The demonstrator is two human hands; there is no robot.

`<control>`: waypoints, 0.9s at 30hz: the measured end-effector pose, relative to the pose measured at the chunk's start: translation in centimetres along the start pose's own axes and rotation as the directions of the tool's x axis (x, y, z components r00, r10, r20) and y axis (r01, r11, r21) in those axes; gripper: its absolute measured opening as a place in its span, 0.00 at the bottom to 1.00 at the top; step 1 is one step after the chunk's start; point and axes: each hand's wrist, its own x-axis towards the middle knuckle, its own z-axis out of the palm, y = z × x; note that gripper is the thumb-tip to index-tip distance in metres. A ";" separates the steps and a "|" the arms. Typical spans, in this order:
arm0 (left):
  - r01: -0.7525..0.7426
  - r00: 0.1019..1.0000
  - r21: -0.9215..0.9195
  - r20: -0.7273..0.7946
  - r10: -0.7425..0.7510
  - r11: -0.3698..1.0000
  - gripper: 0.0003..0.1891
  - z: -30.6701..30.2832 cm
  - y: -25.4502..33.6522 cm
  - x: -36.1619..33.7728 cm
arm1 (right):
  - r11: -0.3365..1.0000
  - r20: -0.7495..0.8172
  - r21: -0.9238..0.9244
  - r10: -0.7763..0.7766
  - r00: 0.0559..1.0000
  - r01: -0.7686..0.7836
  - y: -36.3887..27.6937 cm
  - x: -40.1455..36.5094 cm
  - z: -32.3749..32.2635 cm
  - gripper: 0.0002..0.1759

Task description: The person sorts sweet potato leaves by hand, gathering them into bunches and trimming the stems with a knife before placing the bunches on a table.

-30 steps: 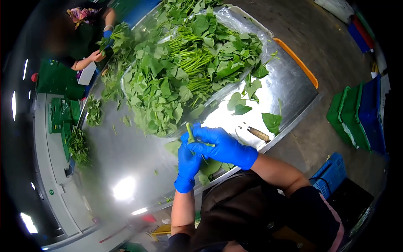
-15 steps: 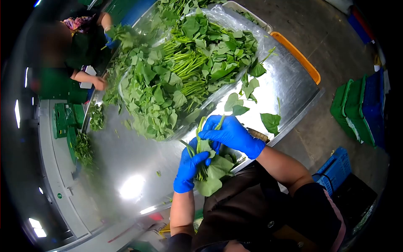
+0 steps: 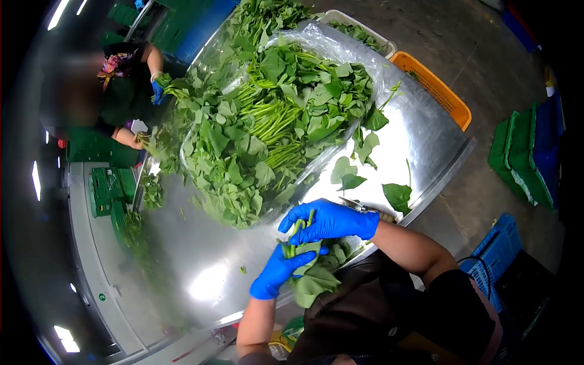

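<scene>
My left hand [image 3: 277, 271], in a blue glove, is closed round a small bunch of leafy greens [image 3: 317, 285] with its broad leaves hanging toward my apron. My right hand [image 3: 331, 219], also gloved in blue, is bent over the top of the bunch. Its thumb and fingers pinch the green stems [image 3: 300, 229]; the fingertips are partly hidden. Just beyond my hands, a large heap of leafy greens [image 3: 274, 121] lies on clear plastic film [image 3: 313, 33] on the metal table [image 3: 435, 131]. Beside my right wrist lies a knife [image 3: 384, 216], partly covered.
Loose leaves [image 3: 398, 196] lie near the table's right edge. An orange basket [image 3: 435, 91] and a white tub [image 3: 389, 47] stand past the far edge. A co-worker [image 3: 125, 91] handles greens across the table at left. Green and blue crates [image 3: 514, 158] stand on the floor at right.
The view has shifted, so the table and heap sit lower. My right hand has closed in over the stem tops in my left hand. The co-worker's hand now holds some greens.
</scene>
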 end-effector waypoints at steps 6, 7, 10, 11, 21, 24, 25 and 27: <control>-0.060 0.610 0.868 -0.359 0.707 0.493 0.13 -4.0 7.8 -5.6 | 0.966 -0.061 0.180 0.202 0.978 -0.188 0.6 -0.8 -2.7 0.16; 0.048 0.570 0.949 -0.282 0.772 0.311 0.16 -4.4 9.3 -5.8 | 0.954 -0.086 0.238 0.209 0.974 -0.184 1.0 -0.7 -2.9 0.16; 0.170 0.520 0.975 -0.211 0.828 0.142 0.19 -1.4 15.0 -3.5 | 0.921 -0.123 0.306 0.287 0.950 -0.239 2.1 -0.5 -3.3 0.15; 0.215 0.544 0.976 -0.157 0.824 0.043 0.22 -1.1 16.0 -2.3 | 0.902 -0.112 0.301 0.355 0.928 -0.309 1.9 -0.5 -3.6 0.15; -0.423 0.461 0.728 -0.340 0.820 0.539 0.14 0.9 23.3 3.2 | 0.946 -0.442 -0.267 -0.289 0.849 0.183 -1.8 0.6 -10.2 0.20; -0.756 0.467 0.338 -0.321 0.824 0.561 0.17 -0.6 23.8 0.4 | 0.695 -0.303 -0.674 -0.571 0.763 0.252 -5.8 4.3 -12.1 0.21; -0.843 0.506 0.095 -0.196 0.840 0.530 0.20 -1.6 23.9 -0.4 | 0.683 -0.296 -0.690 -0.568 0.768 0.239 -7.1 5.6 -12.3 0.21; -0.826 0.540 -0.261 -0.108 0.835 0.500 0.23 -2.0 23.9 -1.2 | 0.559 -0.260 -0.803 -0.642 0.722 0.208 -7.8 9.9 -13.1 0.23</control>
